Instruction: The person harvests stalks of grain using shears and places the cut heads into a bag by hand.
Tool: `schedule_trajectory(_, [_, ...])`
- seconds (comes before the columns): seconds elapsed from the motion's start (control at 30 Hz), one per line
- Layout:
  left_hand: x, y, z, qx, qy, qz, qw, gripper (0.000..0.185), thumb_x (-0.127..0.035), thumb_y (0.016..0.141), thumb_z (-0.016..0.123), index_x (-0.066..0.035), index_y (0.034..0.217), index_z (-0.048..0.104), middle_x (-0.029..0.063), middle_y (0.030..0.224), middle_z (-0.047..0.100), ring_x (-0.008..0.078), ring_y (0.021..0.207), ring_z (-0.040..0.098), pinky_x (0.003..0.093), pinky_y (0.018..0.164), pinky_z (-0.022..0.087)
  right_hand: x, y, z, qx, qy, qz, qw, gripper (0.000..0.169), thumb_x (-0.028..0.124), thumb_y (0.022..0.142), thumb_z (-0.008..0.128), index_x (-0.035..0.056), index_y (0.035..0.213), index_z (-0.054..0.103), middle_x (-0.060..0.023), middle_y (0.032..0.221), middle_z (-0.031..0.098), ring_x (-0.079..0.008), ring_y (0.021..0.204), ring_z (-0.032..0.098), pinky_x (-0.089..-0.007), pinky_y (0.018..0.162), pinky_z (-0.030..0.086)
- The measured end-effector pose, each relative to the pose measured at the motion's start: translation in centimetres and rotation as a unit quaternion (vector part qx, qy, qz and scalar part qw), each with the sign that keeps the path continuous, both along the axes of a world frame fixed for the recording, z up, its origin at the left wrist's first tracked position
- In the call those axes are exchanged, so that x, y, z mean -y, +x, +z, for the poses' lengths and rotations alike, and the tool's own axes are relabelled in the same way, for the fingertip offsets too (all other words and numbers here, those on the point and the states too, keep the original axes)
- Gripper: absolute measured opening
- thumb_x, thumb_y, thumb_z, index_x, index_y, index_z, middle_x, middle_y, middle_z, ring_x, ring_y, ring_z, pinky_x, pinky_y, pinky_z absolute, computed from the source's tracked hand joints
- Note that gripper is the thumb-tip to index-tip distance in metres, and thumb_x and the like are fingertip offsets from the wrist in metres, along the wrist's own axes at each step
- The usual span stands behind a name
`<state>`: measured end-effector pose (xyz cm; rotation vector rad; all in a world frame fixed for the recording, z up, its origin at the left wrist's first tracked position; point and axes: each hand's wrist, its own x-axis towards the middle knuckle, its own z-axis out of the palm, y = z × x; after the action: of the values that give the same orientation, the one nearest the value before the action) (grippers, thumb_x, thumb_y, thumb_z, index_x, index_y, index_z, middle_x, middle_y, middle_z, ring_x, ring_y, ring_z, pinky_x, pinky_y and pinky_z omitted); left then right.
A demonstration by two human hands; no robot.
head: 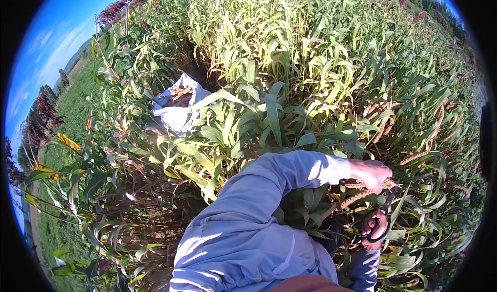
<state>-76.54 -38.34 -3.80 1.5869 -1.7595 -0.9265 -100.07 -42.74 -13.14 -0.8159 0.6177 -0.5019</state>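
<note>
At the right of the head view, my left hand is closed around several foxtail millet seed heads, with their cut or stem ends poking out past the fingers. Just below it, my right hand has its fingers through the black handles of a pair of scissors. The blades point up towards the stems beside my left hand; whether they touch a stem cannot be told. More drooping seed heads hang on plants to the right of my left hand.
A white woven sack stands with its mouth open among the leaves at upper left, with harvested seed heads inside. Dense leafy plants surround me. Dark red sorghum-like heads rise at the left, beside a green strip of low growth.
</note>
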Motion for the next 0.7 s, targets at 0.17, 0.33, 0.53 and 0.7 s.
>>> schedule_trajectory(0.17, [-0.4, 2.5, 2.3, -0.224, -0.072, 0.026, 0.972, 0.074, -0.014, 0.079, 0.073, 0.009, 0.138, 0.035, 0.0217, 0.108, 0.061, 0.024, 0.094, 0.062, 0.0352, 0.078, 0.052, 2.2, 0.3, 0.8, 0.031, -0.01, -0.004, 0.999, 0.021, 0.024, 0.092, 0.05, 0.0073, 0.08, 0.049, -0.0005, 0.053, 0.041, -0.0149, 0.036, 0.04, -0.0291, 0.031, 0.037])
schedule_trajectory(0.33, [-5.2, 6.5, 10.4, -0.245, -0.279, 0.205, 0.906, 0.082, -0.019, 0.081, 0.076, 0.012, 0.141, 0.029, 0.0242, 0.117, 0.061, 0.024, 0.102, 0.064, 0.0344, 0.09, 0.05, 5.0, 2.5, -1.3, -0.039, -0.048, 0.08, 0.995, 0.022, 0.026, 0.086, 0.058, 0.0044, 0.087, 0.054, -0.0026, 0.058, 0.046, -0.0185, 0.043, 0.048, -0.0313, 0.037, 0.043])
schedule_trajectory(0.53, [-19.1, 13.0, 14.3, -0.186, -0.46, 0.41, 0.765, 0.046, -0.015, 0.084, 0.076, 0.004, 0.119, 0.053, 0.0092, 0.099, 0.068, 0.013, 0.088, 0.064, 0.0285, 0.081, 0.053, 8.3, 8.6, -3.1, -0.051, -0.094, 0.217, 0.97, 0.023, 0.03, 0.089, 0.062, 0.0101, 0.082, 0.053, 0.0, 0.061, 0.045, -0.0156, 0.05, 0.049, -0.0297, 0.043, 0.04])
schedule_trajectory(0.7, [-27.2, 15.0, 11.0, -0.079, -0.543, 0.571, 0.61, 0.027, -0.007, 0.086, 0.072, -0.001, 0.109, 0.058, 0.0055, 0.095, 0.068, 0.0112, 0.083, 0.064, 0.0271, 0.074, 0.054, 9.2, 12.0, -3.4, -0.119, -0.096, 0.244, 0.958, 0.023, 0.03, 0.091, 0.055, 0.0093, 0.083, 0.052, -0.0006, 0.062, 0.045, -0.0157, 0.05, 0.049, -0.0304, 0.044, 0.041])
